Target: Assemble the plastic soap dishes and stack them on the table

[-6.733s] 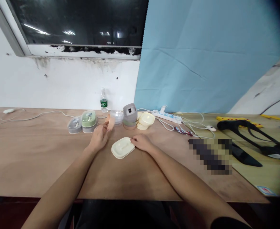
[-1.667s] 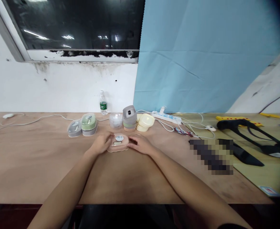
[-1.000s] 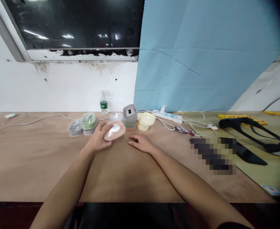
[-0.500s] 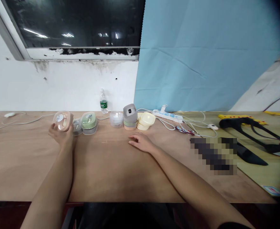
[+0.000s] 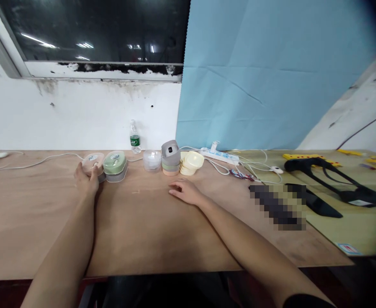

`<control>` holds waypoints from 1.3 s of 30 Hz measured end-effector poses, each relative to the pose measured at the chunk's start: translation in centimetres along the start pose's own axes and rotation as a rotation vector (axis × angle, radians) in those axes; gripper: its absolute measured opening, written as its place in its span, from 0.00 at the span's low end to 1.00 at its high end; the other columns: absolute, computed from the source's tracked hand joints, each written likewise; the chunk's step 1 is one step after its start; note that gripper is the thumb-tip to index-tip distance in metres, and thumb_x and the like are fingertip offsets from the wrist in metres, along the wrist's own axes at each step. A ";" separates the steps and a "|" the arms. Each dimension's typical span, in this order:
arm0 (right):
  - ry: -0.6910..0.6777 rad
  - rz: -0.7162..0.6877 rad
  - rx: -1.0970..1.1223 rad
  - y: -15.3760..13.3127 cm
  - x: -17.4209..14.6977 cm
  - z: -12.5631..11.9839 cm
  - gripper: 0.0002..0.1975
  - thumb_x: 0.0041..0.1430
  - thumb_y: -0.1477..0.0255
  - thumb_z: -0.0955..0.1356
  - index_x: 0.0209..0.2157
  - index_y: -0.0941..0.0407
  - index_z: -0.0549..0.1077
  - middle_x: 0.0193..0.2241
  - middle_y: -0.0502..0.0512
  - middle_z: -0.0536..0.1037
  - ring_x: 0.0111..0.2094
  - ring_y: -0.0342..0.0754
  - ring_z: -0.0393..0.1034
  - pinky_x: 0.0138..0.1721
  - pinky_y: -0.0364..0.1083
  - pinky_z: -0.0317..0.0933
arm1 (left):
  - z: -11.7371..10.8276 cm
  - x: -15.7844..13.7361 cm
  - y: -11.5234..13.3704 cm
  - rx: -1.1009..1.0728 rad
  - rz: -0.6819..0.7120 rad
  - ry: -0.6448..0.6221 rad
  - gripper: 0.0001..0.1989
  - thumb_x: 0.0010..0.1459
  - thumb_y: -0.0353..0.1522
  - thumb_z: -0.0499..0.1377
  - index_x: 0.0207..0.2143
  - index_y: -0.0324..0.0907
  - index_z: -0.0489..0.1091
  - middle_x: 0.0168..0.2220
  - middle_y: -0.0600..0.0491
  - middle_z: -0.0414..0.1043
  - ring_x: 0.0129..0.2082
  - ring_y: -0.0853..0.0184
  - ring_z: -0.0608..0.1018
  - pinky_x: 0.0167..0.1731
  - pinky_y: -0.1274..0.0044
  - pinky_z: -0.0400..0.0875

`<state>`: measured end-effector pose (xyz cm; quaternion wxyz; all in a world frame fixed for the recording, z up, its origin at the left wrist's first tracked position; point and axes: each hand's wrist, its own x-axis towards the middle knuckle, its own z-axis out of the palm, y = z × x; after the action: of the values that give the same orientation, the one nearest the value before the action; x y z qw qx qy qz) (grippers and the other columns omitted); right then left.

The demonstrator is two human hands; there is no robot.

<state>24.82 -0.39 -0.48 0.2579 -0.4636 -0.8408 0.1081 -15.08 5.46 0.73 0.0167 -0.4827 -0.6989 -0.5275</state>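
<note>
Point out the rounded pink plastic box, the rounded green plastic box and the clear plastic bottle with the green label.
Rounded pink plastic box point(image 5: 92, 161), head view: on its top.
Rounded green plastic box point(image 5: 114, 161), head view: on its top.
Clear plastic bottle point(image 5: 135, 140), head view: on its green label.

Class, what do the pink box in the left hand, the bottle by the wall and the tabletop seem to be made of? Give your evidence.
Pink box: probably smooth moulded plastic, judging by its even colour and rounded corners.
Bottle: most likely clear plastic; it is see-through, though glass can't be ruled out.
Tabletop: apparently matt wooden board, from its blotchy brown tone.
</note>
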 end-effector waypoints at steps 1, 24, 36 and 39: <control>0.001 0.002 0.004 0.0 0.0 0.0 0.18 0.58 0.61 0.67 0.46 0.56 0.74 0.42 0.58 0.77 0.42 0.49 0.69 0.44 0.48 0.61 | 0.0 0.0 -0.1 -0.010 -0.013 -0.008 0.37 0.58 0.44 0.54 0.63 0.35 0.48 0.61 0.36 0.53 0.62 0.51 0.59 0.59 0.61 0.54; 0.024 -0.031 -0.029 -0.3 0.1 -0.2 0.16 0.58 0.62 0.68 0.44 0.56 0.75 0.38 0.57 0.78 0.41 0.49 0.70 0.43 0.47 0.61 | 5.9 -8.4 14.6 0.139 0.645 -0.326 0.23 0.56 0.40 0.56 0.54 0.44 0.64 0.63 0.41 0.52 0.60 0.48 0.59 0.56 0.55 0.50; 0.015 -0.036 0.005 0.0 0.2 -0.1 0.16 0.58 0.62 0.67 0.45 0.56 0.75 0.40 0.57 0.77 0.42 0.49 0.69 0.44 0.48 0.61 | 6.8 -7.6 13.5 0.054 0.482 -0.312 0.10 0.60 0.38 0.54 0.40 0.44 0.68 0.57 0.44 0.63 0.55 0.54 0.68 0.52 0.60 0.57; 0.020 -0.036 0.003 0.0 0.1 -0.1 0.16 0.58 0.62 0.67 0.45 0.56 0.75 0.40 0.57 0.77 0.41 0.50 0.69 0.44 0.48 0.61 | 5.1 -8.6 13.3 -0.002 0.501 -0.267 0.11 0.61 0.39 0.53 0.41 0.43 0.67 0.56 0.45 0.64 0.55 0.56 0.68 0.52 0.62 0.58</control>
<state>24.80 -0.29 -0.33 0.2691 -0.4490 -0.8462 0.0999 1.22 3.41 3.49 0.0539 -0.7056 -0.5533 -0.4393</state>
